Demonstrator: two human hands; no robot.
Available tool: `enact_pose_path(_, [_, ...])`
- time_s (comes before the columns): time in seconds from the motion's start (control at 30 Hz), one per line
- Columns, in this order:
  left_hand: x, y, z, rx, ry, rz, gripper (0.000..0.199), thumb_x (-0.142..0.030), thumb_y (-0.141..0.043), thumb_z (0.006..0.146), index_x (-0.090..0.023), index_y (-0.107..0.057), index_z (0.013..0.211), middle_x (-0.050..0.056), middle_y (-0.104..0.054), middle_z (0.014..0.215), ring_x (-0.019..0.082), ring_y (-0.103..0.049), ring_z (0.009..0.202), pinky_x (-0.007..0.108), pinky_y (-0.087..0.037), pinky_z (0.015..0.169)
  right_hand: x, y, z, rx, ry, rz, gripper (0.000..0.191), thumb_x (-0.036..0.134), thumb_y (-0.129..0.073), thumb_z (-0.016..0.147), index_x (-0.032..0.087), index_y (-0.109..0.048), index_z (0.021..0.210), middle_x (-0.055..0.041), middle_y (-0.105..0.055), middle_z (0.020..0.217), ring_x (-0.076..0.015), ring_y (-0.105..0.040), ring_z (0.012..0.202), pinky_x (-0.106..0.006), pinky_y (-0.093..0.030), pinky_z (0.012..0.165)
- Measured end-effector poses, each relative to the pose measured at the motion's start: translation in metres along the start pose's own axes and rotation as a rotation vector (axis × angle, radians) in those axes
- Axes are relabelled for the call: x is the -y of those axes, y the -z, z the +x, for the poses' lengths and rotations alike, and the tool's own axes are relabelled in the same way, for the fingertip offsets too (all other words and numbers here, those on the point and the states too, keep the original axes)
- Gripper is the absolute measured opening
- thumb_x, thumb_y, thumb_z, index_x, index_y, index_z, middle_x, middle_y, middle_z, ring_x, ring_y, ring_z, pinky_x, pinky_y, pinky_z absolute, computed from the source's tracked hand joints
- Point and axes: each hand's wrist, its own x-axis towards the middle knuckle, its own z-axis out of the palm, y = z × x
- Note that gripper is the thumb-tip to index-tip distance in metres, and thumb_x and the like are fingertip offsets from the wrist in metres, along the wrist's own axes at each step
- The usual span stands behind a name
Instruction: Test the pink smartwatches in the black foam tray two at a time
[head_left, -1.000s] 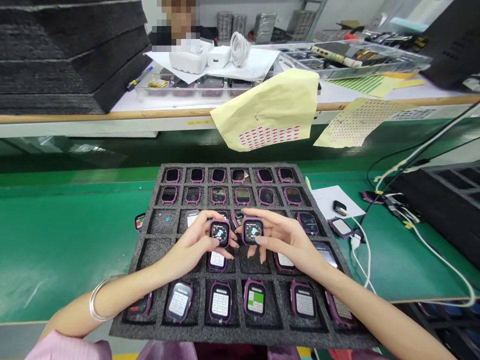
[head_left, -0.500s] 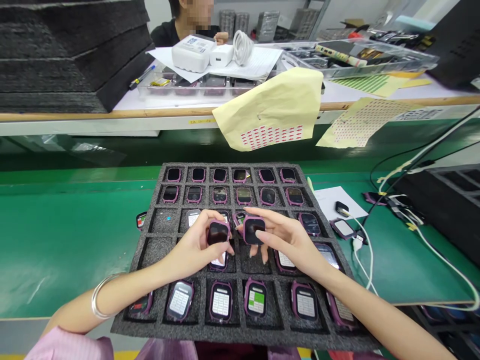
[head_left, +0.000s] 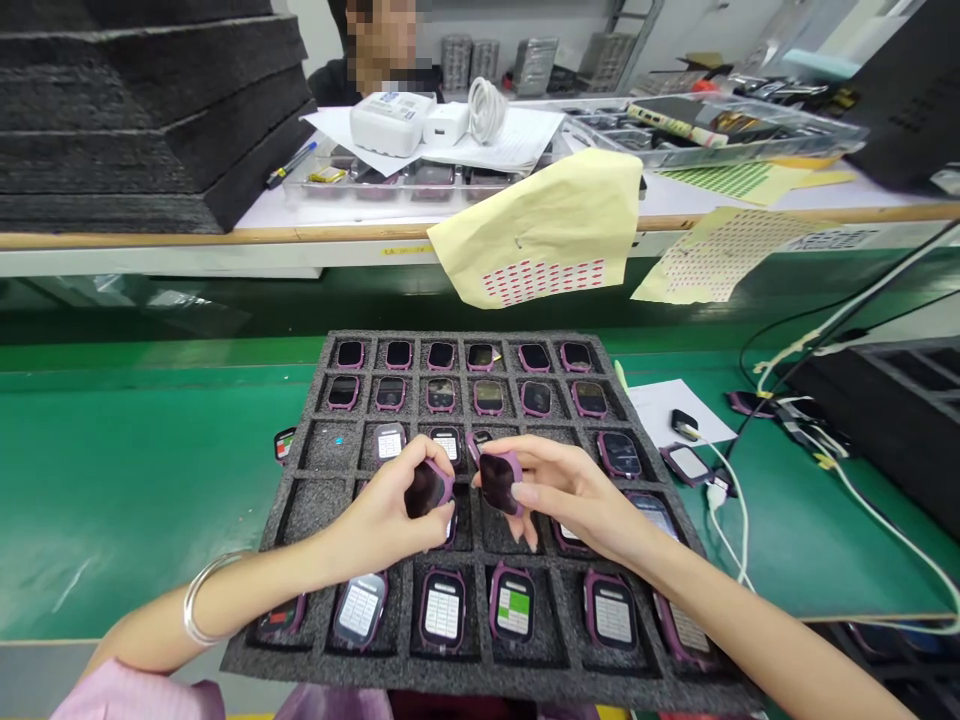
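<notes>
My left hand (head_left: 401,515) grips a purple-cased smartwatch body (head_left: 427,489) between thumb and fingers, its dark screen tilted. In my right hand (head_left: 551,485) is a second purple smartwatch body (head_left: 498,482), also with a dark screen, held by the thumb and fingers. Both are above a black foam tray (head_left: 311,515) divided into compartments. Purple watches lie in many of these; the far rows have dark screens, while in the near row a watch (head_left: 442,608) shows a white grid and another (head_left: 513,603) a partly green one. My hands hide some middle compartments.
Right of the tray, a watch (head_left: 688,463) and white cables (head_left: 742,500) lie on the green table (head_left: 135,490). Ahead is a shelf with stacked black foam (head_left: 142,120), a white adapter (head_left: 391,124) and hanging yellow sticker sheets (head_left: 547,235). A person (head_left: 379,45) is behind it.
Both held watches have turned, so their screens now face more sideways. My hands have shifted slightly lower in view. The head view has tilted up a little.
</notes>
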Motion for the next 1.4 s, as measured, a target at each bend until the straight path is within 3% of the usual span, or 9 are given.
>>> enact_pose_path(0.17, [-0.0001, -0.0022, 0.0029, -0.017, -0.017, -0.052, 0.022, -0.011, -0.055, 0.079, -0.021, -0.043, 0.094, -0.004, -0.041, 0.078, 0.011, -0.04, 0.067, 0.023, -0.034, 0.061, -0.0001, 0.0002, 0.0002, 0.005, 0.027, 0.023, 0.04, 0.026, -0.07, 0.085, 0.017, -0.059, 0.122, -0.0051, -0.064, 0.088, -0.013, -0.065, 0.058, -0.02, -0.054, 0.044])
enact_pose_path(0.4, [-0.0029, 0.0011, 0.0024, -0.007, -0.039, 0.044, 0.024, -0.004, -0.051, 0.072, -0.021, -0.042, 0.085, -0.003, -0.044, 0.08, 0.013, -0.042, 0.074, 0.026, -0.035, 0.07, 0.0001, 0.0008, -0.0008, -0.014, -0.02, -0.021, 0.037, 0.024, -0.071, 0.084, 0.015, -0.061, 0.118, -0.0024, -0.064, 0.078, -0.0123, -0.064, 0.053, -0.02, -0.053, 0.044])
enact_pose_path(0.83, [-0.0051, 0.0022, 0.0031, -0.032, -0.028, 0.043, 0.024, -0.004, -0.053, 0.07, -0.021, -0.046, 0.087, -0.004, -0.046, 0.078, 0.012, -0.044, 0.071, 0.024, -0.037, 0.065, 0.0012, -0.0008, -0.0024, 0.04, -0.015, -0.001, 0.036, 0.024, -0.07, 0.085, 0.015, -0.06, 0.118, -0.0016, -0.064, 0.079, -0.0114, -0.065, 0.053, -0.019, -0.054, 0.045])
enact_pose_path(1.03, [-0.0065, 0.0029, 0.0048, -0.035, -0.036, 0.058, 0.024, -0.003, -0.051, 0.069, -0.021, -0.044, 0.084, -0.004, -0.046, 0.078, 0.013, -0.044, 0.072, 0.026, -0.037, 0.067, 0.0008, 0.0014, -0.0026, 0.035, -0.051, -0.023, 0.035, 0.026, -0.07, 0.085, 0.013, -0.061, 0.116, 0.0004, -0.062, 0.068, -0.0111, -0.062, 0.05, -0.019, -0.053, 0.043])
enact_pose_path(1.4, [-0.0054, 0.0035, 0.0034, -0.042, -0.059, 0.057, 0.023, -0.005, -0.051, 0.07, -0.022, -0.043, 0.083, -0.003, -0.046, 0.079, 0.014, -0.044, 0.074, 0.027, -0.036, 0.069, 0.0027, -0.0009, -0.003, -0.015, -0.025, 0.028, 0.036, 0.025, -0.073, 0.081, 0.014, -0.064, 0.115, -0.0018, -0.064, 0.075, -0.0098, -0.06, 0.046, -0.019, -0.051, 0.04])
